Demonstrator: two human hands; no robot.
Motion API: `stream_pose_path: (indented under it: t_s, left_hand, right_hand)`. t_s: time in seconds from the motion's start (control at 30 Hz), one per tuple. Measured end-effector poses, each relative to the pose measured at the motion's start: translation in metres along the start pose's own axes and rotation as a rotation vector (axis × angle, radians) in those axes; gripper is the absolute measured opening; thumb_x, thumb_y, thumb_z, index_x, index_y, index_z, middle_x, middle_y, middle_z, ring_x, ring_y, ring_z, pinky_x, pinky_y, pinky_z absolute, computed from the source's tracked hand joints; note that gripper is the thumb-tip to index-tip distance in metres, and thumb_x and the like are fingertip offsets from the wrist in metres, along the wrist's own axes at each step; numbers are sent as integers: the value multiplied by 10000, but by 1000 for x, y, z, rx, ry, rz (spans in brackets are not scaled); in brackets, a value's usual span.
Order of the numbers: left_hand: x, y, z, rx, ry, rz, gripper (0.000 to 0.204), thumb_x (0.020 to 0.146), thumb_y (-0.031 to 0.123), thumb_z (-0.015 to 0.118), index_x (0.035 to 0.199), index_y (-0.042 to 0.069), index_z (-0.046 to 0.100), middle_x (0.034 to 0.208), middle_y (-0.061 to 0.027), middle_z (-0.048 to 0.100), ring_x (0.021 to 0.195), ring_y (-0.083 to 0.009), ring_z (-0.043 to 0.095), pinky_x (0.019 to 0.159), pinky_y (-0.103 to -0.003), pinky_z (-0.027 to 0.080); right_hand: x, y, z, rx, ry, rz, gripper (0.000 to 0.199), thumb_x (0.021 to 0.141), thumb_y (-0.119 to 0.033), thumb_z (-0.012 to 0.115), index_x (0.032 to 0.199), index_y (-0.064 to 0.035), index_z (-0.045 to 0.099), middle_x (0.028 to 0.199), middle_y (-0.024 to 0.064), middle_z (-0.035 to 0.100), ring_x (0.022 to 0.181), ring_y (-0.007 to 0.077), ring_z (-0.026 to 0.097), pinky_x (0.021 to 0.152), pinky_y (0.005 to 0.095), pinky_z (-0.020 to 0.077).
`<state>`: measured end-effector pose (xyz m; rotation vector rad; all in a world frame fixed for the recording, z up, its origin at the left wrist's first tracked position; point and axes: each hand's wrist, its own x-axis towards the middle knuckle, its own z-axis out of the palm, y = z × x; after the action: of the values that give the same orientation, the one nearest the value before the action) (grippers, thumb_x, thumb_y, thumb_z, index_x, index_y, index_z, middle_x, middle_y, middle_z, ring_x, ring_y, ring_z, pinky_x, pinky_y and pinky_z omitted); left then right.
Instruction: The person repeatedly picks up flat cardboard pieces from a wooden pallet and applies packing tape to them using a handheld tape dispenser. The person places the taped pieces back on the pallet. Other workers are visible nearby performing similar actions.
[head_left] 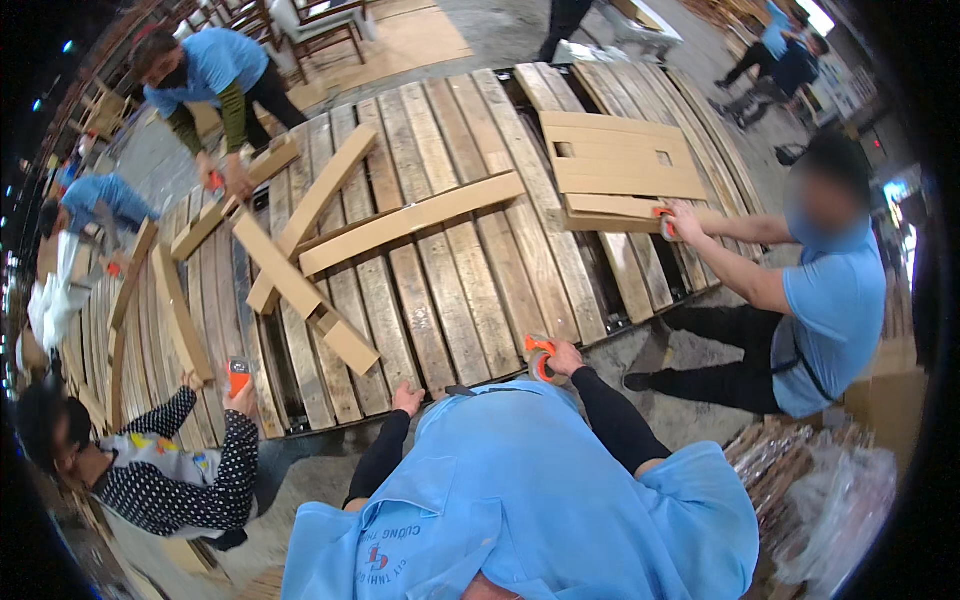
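My right hand (567,358) is closed around a tape dispenser (541,357) with orange parts and a roll of tape, close to the front edge of the slatted wooden table (455,290). By that same edge, farther left, my left hand (407,398) holds nothing, its fingers loosely apart. Beyond my hands, a long folded cardboard piece (415,222) lies across the slats. Left of it, another long cardboard piece (300,290) crosses over a slanting strip (335,185).
At right, a co-worker (825,290) presses a tape dispenser (664,222) against a flat cardboard box (625,160). Co-workers with dispensers stand at the near left (160,460) and far left (220,80). Plastic-wrapped bundles (830,500) lie behind me on the right. The table has gaps between slats.
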<state>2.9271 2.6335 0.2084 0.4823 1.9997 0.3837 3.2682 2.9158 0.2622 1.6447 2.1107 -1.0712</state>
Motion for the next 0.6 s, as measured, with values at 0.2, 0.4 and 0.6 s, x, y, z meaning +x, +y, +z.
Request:
stream_pose_path:
  t_s: [0.2, 0.4, 0.6]
  left_hand:
    - [-7, 16, 8, -75, 18, -24, 796, 892, 256, 740, 1493, -105, 362, 1046, -241, 727, 925, -301, 707, 818, -390, 562]
    - [15, 16, 17, 6, 28, 20, 765, 896, 245, 740, 1471, -115, 387, 1118, -249, 709, 1061, -320, 686, 931, -388, 538]
    - [32, 67, 25, 225, -128, 104, 644, 868, 287, 740, 1368, -64, 537, 1100, -234, 721, 1010, -358, 700, 862, -435, 554]
  right_hand:
    - [-2, 24, 3, 51, 21, 47, 566, 770, -177, 677, 1327, -89, 628, 1244, 200, 678, 1181, 368, 631, 991, 455, 508]
    - [-15, 24, -24, 184, -32, 68, 589, 755, -129, 674, 1337, -61, 613, 1243, 209, 676, 1167, 379, 635, 970, 434, 517]
    - [-25, 83, -13, 468, 224, 235, 609, 721, -63, 668, 1328, -38, 619, 1123, 189, 722, 1019, 310, 704, 866, 423, 542]
